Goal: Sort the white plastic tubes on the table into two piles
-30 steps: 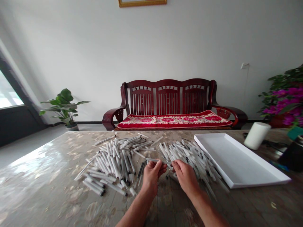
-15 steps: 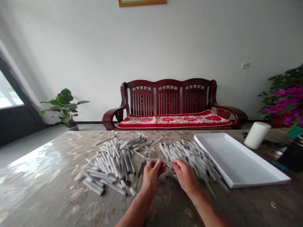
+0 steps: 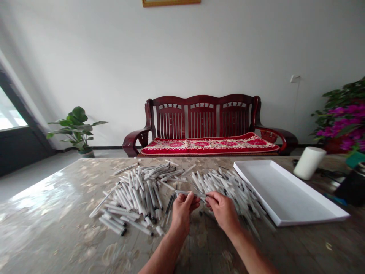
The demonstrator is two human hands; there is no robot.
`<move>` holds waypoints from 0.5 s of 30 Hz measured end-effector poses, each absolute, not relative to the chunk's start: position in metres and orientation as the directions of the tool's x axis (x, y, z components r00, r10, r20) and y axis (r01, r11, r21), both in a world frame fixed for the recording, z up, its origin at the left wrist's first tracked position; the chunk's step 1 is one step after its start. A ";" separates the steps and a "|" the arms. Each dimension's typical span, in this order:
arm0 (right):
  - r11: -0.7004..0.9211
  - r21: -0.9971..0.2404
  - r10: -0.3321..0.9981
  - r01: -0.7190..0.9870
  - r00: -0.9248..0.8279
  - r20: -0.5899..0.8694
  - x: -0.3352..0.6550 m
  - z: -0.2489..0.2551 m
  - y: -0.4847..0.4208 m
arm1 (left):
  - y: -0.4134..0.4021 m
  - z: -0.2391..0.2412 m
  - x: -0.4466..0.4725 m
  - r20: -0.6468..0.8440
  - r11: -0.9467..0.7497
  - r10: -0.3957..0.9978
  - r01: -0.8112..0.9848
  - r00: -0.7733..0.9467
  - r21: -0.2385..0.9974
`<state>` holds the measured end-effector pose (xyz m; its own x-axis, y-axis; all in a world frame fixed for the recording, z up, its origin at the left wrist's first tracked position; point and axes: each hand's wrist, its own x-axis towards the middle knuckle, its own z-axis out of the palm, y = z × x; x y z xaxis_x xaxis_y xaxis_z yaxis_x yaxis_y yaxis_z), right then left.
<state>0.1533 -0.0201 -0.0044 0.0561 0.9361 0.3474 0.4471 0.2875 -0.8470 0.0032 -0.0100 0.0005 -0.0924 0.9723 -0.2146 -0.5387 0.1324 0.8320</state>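
Two heaps of white pen parts lie on the marble table: a left heap and a right heap. My left hand is closed in a pinch on a thin white pen piece that points left. My right hand is closed close beside it, fingertips pinching the other end of what looks like the same pen. Both hands hover just above the table between the heaps. A few dark thin refills lie just left of my left hand.
A shallow white tray sits to the right, a white cylinder behind it. Dark objects and a flowering plant stand at the far right. A wooden bench with a red cushion is beyond the table.
Both hands stay nearly in place; the right hand's fingertips have edged slightly closer to the left hand.
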 end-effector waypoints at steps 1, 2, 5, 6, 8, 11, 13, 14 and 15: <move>0.306 -0.825 0.925 0.474 0.058 0.376 0.155 -0.004 -0.019 | -0.009 0.001 0.002 -0.227 0.138 0.969 -0.542 -0.100 0.829; 0.319 -0.800 0.912 0.508 0.064 0.404 0.156 -0.004 -0.019 | -0.008 0.001 0.000 -0.239 0.143 0.965 -0.546 -0.109 0.826; 0.333 -0.707 0.877 0.624 0.072 0.476 0.159 -0.004 -0.018 | -0.004 0.001 -0.005 -0.253 0.145 0.958 -0.538 -0.132 0.831; 0.336 -0.673 0.865 0.660 0.067 0.497 0.159 -0.004 -0.018 | -0.003 0.000 -0.005 -0.247 0.142 0.960 -0.527 -0.135 0.838; 0.341 -0.611 0.846 0.715 0.050 0.530 0.158 -0.004 -0.020 | -0.003 -0.001 -0.004 -0.230 0.137 0.965 -0.499 -0.129 0.856; 0.357 -0.561 0.842 0.747 0.004 0.540 0.155 -0.001 -0.023 | -0.004 -0.003 -0.001 -0.210 0.134 0.971 -0.475 -0.110 0.869; 0.356 -0.550 0.846 0.755 -0.010 0.533 0.155 0.000 -0.023 | -0.003 -0.002 -0.001 -0.204 0.131 0.973 -0.471 -0.107 0.872; 0.346 -0.549 0.845 0.761 0.002 0.535 0.157 0.001 -0.022 | -0.002 -0.001 -0.003 -0.197 0.120 0.973 -0.466 -0.120 0.877; 0.328 -0.548 0.839 0.769 0.030 0.544 0.159 0.002 -0.022 | 0.000 0.000 -0.007 -0.185 0.099 0.971 -0.451 -0.152 0.887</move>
